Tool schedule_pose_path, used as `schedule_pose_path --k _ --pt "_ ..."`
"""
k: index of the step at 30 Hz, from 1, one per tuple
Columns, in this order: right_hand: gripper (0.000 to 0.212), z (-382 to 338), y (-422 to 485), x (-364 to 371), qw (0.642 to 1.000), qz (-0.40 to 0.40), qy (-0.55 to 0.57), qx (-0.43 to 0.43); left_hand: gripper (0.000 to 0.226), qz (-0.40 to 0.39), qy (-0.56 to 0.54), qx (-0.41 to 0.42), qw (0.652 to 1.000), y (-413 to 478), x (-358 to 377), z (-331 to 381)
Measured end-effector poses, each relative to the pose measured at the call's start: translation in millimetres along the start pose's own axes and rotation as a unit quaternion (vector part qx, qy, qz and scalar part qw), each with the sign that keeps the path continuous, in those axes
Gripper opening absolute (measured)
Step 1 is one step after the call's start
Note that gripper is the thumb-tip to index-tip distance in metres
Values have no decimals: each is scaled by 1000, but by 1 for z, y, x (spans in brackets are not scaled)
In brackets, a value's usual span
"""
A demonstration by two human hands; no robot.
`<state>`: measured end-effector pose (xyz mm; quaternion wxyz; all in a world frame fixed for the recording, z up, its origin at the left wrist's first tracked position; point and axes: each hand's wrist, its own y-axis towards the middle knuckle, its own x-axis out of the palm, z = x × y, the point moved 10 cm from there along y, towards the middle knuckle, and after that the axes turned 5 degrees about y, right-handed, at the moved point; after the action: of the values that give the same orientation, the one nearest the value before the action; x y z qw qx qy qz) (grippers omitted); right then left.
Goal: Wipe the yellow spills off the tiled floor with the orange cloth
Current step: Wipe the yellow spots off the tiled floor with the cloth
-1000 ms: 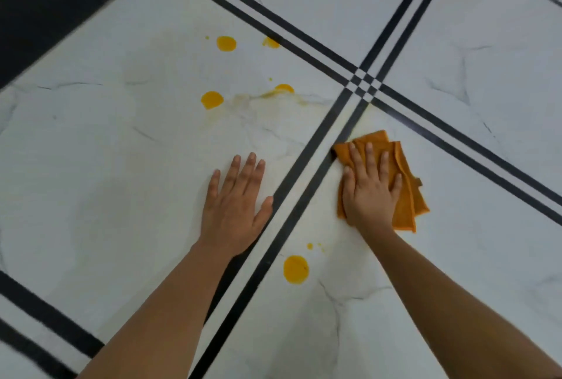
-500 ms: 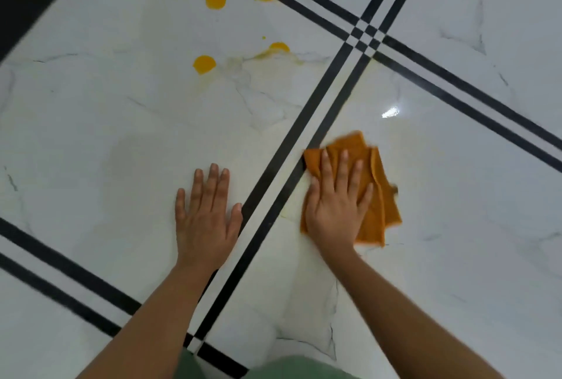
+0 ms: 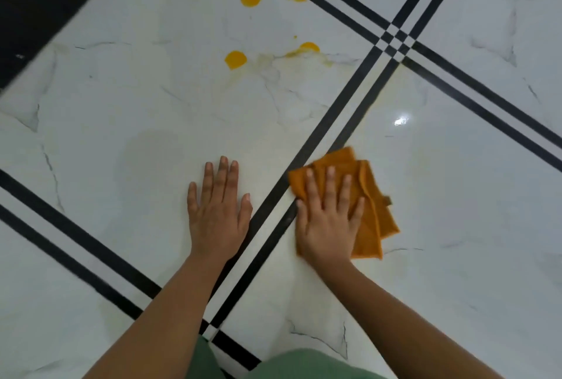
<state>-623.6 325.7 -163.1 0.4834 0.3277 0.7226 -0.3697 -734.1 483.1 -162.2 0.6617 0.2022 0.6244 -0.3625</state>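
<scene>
Partly done: right hand (image 3: 327,220) pressed flat on orange cloth (image 3: 369,214), left hand (image 3: 217,211) splayed empty on tiled floor (image 3: 121,123), yellow spills (image 3: 235,59) remaining farther off.

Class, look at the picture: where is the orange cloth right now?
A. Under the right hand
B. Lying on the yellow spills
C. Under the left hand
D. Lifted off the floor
A: the right hand presses the cloth flat on the floor; the left hand rests on bare tile.
</scene>
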Motion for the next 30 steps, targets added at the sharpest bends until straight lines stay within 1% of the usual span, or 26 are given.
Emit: schedule_pose_path --k 1,3,6,9,11,13,15,17,19,21,23,25,26,28,30 --pt "55 -12 3 6 999 -12 -8 -30 60 0 5 3 1000 1 1 1" --pt "52 -30 43 3 996 -33 -7 -77 60 0 10 -5 1000 3 4 2" --pt "51 -30 98 -15 994 -71 28 -80 61 -4 9 -24 1000 2 4 4" --pt "52 -17 101 -31 984 -110 91 -102 63 4 -10 -44 999 4 -4 12" --pt "53 7 99 -54 984 -85 125 -92 64 11 -26 -57 998 12 -14 30" --pt "54 34 106 -68 988 -72 127 -50 65 12 -48 -63 997 22 -22 52" --pt "53 53 117 -79 990 -89 106 -19 65 14 -66 -58 996 37 -36 83" --pt "51 63 125 -91 991 -107 85 -1 65 -30 -85 -64 994 50 -39 115" --pt "51 69 131 -104 990 -106 88 12 68 -90 -107 -85 987 61 -32 141" --pt "50 72 138 -109 990 -111 89 18 78 -166 -92 -93 977 65 -16 163" --pt "50 72 149 -110 990 -111 86 16 88 -210 -76 -107 969 71 -1 177" --pt "50 68 171 -102 989 -108 98 16 91 -196 -78 -140 967 87 15 179" --pt "50 64 173 -101 989 -108 96 10 89 -169 -80 -155 970 89 15 175" --pt "51 57 186 -92 990 -110 88 -2 81 -84 -68 -142 984 108 6 165" --pt "52 49 207 -82 991 -110 73 -14 75 -31 -37 -101 994 140 -3 149"
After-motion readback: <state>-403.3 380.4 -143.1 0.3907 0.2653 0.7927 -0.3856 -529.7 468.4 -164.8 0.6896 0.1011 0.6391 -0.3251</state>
